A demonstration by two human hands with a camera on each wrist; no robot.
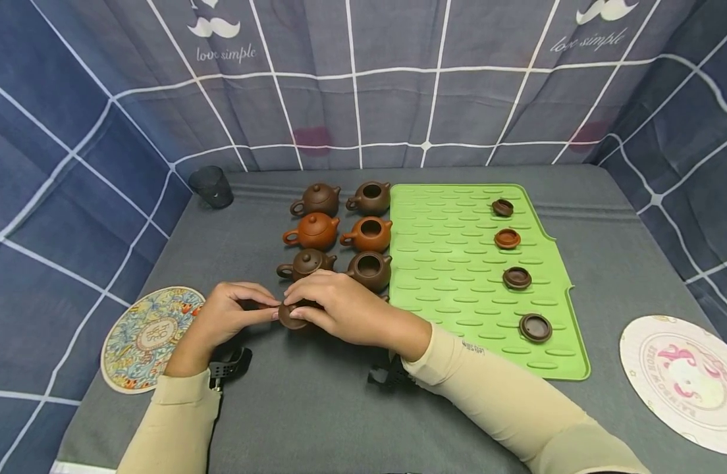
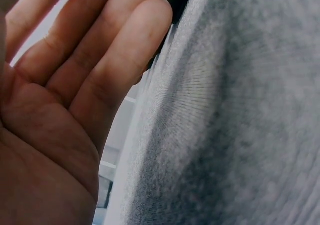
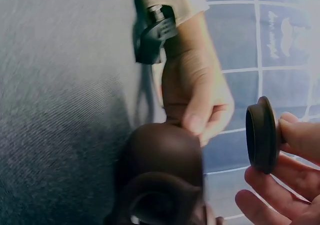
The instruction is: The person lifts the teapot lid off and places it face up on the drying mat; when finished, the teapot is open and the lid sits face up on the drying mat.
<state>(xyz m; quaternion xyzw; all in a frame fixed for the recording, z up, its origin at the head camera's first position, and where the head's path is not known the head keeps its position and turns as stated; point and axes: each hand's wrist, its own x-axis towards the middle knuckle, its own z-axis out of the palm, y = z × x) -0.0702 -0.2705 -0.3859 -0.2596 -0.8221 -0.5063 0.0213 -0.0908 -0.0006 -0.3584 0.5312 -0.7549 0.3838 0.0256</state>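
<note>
In the head view my right hand (image 1: 340,306) pinches a round dark brown teapot lid (image 1: 292,317). The right wrist view shows that lid (image 3: 262,135) on edge between thumb and fingers, above a dark brown teapot (image 3: 160,150). My left hand (image 1: 230,313) grips at the left end of a teapot at the front of the rows, mostly hidden by my hands; thumb and fingers come together there. Its palm and fingers (image 2: 115,60) fill one side of the left wrist view. Lidded teapots (image 1: 316,230) stand just beyond, beside lidless teapots (image 1: 371,234).
A green ribbed mat (image 1: 446,283) adjoins the teapots and carries several lids (image 1: 535,327) in a column. A dark cup (image 1: 211,187) stands at the back left. Round patterned mats lie at the left (image 1: 153,339) and right (image 1: 683,382). Checked curtain (image 1: 393,112) encloses the table.
</note>
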